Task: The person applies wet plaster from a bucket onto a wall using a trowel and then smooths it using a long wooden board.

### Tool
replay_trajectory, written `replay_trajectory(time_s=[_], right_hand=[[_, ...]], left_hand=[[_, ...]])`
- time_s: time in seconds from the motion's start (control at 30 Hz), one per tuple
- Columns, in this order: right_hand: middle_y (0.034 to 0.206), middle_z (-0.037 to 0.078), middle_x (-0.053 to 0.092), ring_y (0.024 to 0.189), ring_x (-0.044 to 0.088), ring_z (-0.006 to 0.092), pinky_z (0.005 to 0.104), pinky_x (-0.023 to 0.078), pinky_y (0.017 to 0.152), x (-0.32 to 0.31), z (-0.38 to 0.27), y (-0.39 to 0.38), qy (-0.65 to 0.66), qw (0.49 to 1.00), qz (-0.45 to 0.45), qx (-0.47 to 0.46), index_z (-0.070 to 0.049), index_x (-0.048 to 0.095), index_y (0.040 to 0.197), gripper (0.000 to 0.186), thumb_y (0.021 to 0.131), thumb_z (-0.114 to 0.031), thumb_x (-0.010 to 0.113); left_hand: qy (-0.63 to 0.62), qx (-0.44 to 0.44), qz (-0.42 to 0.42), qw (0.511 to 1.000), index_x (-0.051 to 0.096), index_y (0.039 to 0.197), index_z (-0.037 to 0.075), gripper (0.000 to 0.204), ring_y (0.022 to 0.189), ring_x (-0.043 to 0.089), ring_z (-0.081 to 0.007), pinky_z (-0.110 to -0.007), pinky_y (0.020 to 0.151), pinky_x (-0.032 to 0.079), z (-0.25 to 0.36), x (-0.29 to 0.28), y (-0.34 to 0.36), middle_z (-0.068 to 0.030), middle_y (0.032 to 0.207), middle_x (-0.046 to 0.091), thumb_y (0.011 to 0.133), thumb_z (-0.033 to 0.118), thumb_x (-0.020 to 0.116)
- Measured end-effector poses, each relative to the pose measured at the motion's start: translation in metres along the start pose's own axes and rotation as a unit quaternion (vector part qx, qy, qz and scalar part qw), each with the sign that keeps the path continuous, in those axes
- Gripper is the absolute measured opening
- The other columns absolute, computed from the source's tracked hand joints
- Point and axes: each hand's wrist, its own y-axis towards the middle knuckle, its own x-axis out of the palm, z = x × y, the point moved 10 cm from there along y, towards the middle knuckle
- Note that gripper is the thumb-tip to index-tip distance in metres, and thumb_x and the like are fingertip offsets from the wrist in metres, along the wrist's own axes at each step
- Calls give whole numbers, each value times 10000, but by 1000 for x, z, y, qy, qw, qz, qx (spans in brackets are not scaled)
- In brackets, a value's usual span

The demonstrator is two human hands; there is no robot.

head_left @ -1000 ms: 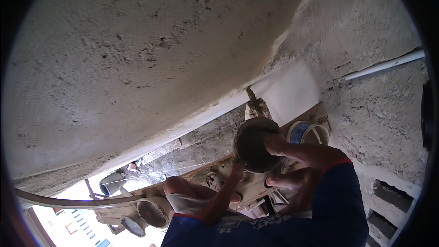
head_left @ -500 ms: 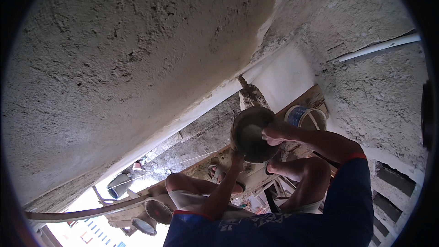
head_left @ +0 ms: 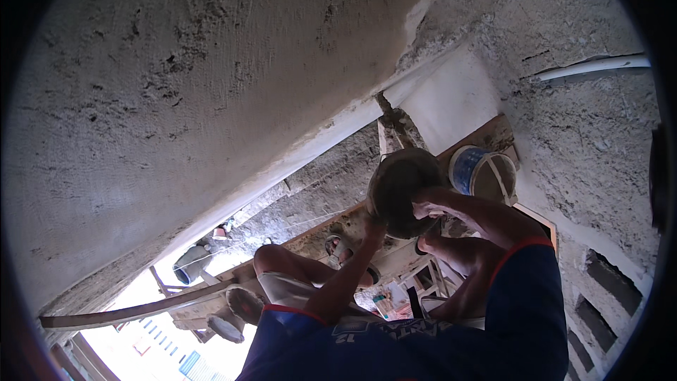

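1. The person holds a round pan [head_left: 400,190] with both hands, out in front of the body and above the scaffold board [head_left: 317,236].
2. The left hand [head_left: 375,224] grips the pan's lower rim — fingers closed on it.
3. The right hand [head_left: 425,206] clamps the rim on the near right side.
4. A blue bucket [head_left: 479,173] stands just right of the pan, on the board's far end.
5. A rough plastered wall [head_left: 176,77] fills the view's upper left; sandalled feet rest on the board below.

A blue bucket [head_left: 482,173] stands near a white pipe [head_left: 591,68].
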Motion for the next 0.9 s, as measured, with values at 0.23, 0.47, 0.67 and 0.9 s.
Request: replay_trajectory(time_s=[0.23, 0.47, 0.67, 0.9], right_hand=[[792, 95, 632, 692, 632, 243, 381, 509, 623, -96, 16, -126, 122, 970, 187, 98, -58, 622, 826, 146, 759, -116, 506], [769, 122, 633, 710, 631, 298, 411, 510, 602, -45, 34, -51, 7, 948, 278, 157, -52, 653, 828, 169, 733, -112, 527], [762, 88, 638, 693, 630, 258, 359, 516, 593, -31, 6, -14, 30, 983, 170, 58, -71, 668, 740, 136, 727, -140, 552], [681, 124, 593, 679, 613, 313, 441, 491, 598, -110, -29, -104, 13, 953, 304, -4, -53, 580, 709, 139, 739, -183, 540]], left_hand=[[-439, 13, 184, 880, 513, 1110, 7, 346, 899, 572, -194, -326, 730, 466, 12, -80, -8, -127, 953, 608, 776, 92, 536], [-410, -84, 75, 905, 452, 1192, -12, 541, 966, 581, -257, -352, 791, 460, 9, -69, -10, -203, 1015, 592, 674, 93, 564], [-401, -57, 107, 908, 453, 1204, 18, 565, 998, 563, -263, -366, 822, 443, 7, -79, -9, -175, 1043, 582, 657, 103, 565], [-483, -32, 110, 868, 444, 1214, 31, 574, 1032, 546, -266, -357, 852, 430, -27, -55, 12, -154, 1082, 572, 672, 135, 602]])
